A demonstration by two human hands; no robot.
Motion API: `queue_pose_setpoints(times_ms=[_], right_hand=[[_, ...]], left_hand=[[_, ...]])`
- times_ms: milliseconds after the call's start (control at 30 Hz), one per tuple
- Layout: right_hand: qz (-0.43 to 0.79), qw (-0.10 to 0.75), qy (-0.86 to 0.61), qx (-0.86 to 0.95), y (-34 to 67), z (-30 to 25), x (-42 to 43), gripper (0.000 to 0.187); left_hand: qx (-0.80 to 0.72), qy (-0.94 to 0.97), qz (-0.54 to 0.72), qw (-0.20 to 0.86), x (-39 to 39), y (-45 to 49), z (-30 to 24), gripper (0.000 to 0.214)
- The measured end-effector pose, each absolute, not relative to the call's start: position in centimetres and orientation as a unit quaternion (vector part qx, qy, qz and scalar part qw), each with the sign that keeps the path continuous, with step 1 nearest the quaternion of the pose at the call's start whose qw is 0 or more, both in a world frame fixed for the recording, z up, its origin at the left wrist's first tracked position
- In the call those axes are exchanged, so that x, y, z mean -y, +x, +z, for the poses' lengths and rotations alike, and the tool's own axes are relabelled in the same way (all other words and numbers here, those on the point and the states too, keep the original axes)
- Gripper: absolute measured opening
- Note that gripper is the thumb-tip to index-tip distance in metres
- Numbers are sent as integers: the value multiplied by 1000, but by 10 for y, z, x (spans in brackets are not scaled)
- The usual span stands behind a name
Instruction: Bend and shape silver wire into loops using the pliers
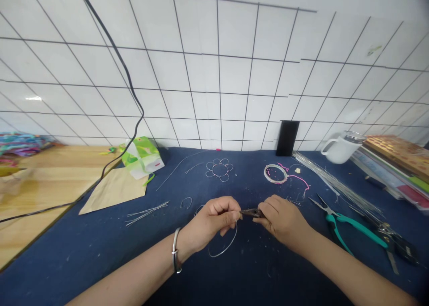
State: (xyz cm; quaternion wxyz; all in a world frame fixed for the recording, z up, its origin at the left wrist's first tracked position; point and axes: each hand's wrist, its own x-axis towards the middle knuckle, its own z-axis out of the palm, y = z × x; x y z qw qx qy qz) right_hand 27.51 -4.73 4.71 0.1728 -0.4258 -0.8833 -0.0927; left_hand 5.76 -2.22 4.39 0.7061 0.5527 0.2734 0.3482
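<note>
My left hand [217, 216] is closed in a pinch on a thin silver wire loop [225, 248] that curves down below it. A silver bangle circles that wrist. My right hand [281, 219] is wrapped round small dark pliers [251, 212], whose jaws point left and meet the wire at my left fingertips. Both hands hover just above a dark blue cloth [254, 270] on the table.
A wire flower [219, 169] lies behind the hands, with a wire coil [275, 173] and pink thread to its right. Teal-handled pliers [348, 225] and a bundle of straight wires [335, 185] lie at right. Cut wires [145, 212], brown paper [115, 187], white mug [340, 148].
</note>
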Motion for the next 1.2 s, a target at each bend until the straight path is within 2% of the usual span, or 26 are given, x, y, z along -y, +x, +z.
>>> queue_pose_setpoints(times_ms=[133, 400, 767, 1000, 1200], right_hand=[[-61, 176, -430, 883, 271, 48, 48, 30], [-159, 154, -439, 871, 275, 46, 44, 25], [-166, 154, -416, 881, 278, 42, 45, 20], [-145, 172, -408, 885, 277, 40, 46, 19], [-96, 189, -411, 886, 272, 45, 48, 25]], left_hand=[[-261, 527, 347, 731, 23, 58, 42, 13], [-212, 448, 322, 807, 24, 59, 41, 10], [-192, 421, 286, 839, 23, 60, 38, 14], [-183, 430, 284, 837, 26, 59, 37, 13], [-206, 471, 307, 801, 26, 58, 41, 10]])
